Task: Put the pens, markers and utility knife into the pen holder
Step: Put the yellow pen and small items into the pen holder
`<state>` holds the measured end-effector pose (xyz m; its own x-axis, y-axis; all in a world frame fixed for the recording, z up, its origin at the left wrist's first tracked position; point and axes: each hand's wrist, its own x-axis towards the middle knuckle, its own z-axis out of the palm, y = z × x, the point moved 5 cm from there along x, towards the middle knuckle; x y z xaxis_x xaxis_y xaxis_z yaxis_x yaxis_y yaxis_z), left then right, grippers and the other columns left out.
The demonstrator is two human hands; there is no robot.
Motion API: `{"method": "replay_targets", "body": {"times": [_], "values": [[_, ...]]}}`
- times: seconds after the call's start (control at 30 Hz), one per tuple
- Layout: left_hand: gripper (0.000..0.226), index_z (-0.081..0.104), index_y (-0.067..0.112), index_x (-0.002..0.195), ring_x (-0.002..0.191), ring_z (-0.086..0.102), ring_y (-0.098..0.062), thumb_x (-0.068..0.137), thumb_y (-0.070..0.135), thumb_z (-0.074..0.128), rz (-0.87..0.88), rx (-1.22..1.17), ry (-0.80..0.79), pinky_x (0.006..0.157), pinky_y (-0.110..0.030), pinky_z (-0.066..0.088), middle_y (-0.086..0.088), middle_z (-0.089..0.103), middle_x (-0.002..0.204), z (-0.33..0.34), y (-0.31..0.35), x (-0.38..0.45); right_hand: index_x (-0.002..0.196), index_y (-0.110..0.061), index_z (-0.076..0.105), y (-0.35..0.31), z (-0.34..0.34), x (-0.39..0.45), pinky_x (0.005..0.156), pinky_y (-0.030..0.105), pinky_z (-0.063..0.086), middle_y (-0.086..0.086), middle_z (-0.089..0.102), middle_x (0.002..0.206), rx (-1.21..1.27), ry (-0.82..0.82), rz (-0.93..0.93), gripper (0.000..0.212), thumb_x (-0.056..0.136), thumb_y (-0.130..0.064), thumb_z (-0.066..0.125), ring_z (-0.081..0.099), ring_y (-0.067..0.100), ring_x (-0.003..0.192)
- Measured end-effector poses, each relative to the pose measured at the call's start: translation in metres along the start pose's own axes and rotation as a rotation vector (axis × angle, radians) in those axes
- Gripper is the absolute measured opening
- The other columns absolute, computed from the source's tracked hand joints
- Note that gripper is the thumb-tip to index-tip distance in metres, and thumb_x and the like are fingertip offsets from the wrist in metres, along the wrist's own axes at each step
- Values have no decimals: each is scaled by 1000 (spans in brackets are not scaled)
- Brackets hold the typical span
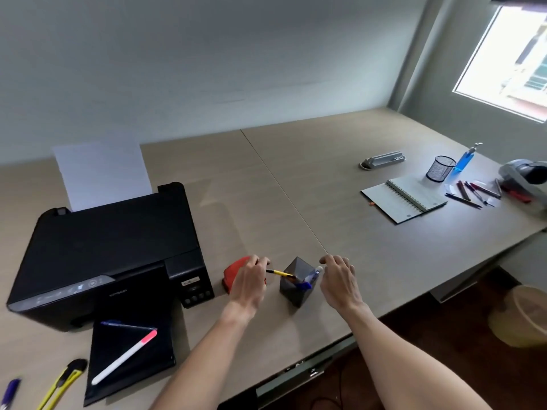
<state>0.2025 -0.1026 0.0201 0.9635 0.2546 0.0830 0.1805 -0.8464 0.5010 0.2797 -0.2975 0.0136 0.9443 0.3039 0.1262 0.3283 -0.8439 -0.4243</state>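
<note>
A dark square pen holder (296, 291) stands near the table's front edge with a blue pen (311, 278) in it. My left hand (248, 284) grips a yellow pen (280, 273) whose tip rests inside the holder. My right hand (339, 279) hovers just right of the holder, fingers curled and holding nothing. At the lower left a white marker with a pink cap (124, 358) and a blue pen (124, 324) lie on a black folder (130, 374). A yellow utility knife (63, 383) and a purple pen (10, 392) lie left of the folder.
A black printer (109, 250) with paper stands at the left. A red stapler (233, 272) sits behind my left hand. Far right are a notebook (404, 198), a mesh cup (440, 168), a blue bottle (466, 159), several pens (473, 192) and a power strip (383, 159).
</note>
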Motion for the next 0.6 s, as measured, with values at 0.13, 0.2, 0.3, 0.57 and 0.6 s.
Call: {"method": "replay_targets", "body": {"times": [0.13,0.2,0.3,0.57,0.6], "values": [[44,55,13,126,103,65,-26,89,-12,53,50,-45,5,90,-33,55,-12,63,114,9,7,2,113,-9,60,6,-8,-8,98,35,36,11,65,117,0,37,6,33,86,3,45,51,28,116],[45,54,14,126,101,67,-25,90,-13,49,32,-67,23,85,-31,56,-12,63,114,12,4,-1,110,-9,61,4,-9,-11,96,35,38,11,65,114,19,53,0,30,87,3,45,52,28,113],[37,56,17,122,97,67,-28,95,-6,45,-52,-111,28,79,-39,59,-10,62,113,16,-16,-19,96,-12,61,-9,-3,-18,87,34,42,7,68,99,91,52,-63,21,86,0,47,56,25,100],[46,58,22,97,84,64,-25,93,44,18,-253,44,1,78,-41,53,-2,59,94,-10,-123,-125,90,-18,60,-91,69,-39,81,38,36,-1,64,85,-38,-83,-320,15,79,-11,54,58,24,86],[43,58,20,95,81,63,-25,95,42,21,-295,60,44,78,-42,53,-3,59,93,-21,-136,-136,90,-18,59,-106,78,-41,80,39,37,-1,63,85,-56,-92,-356,15,78,-12,55,58,25,85]]}}
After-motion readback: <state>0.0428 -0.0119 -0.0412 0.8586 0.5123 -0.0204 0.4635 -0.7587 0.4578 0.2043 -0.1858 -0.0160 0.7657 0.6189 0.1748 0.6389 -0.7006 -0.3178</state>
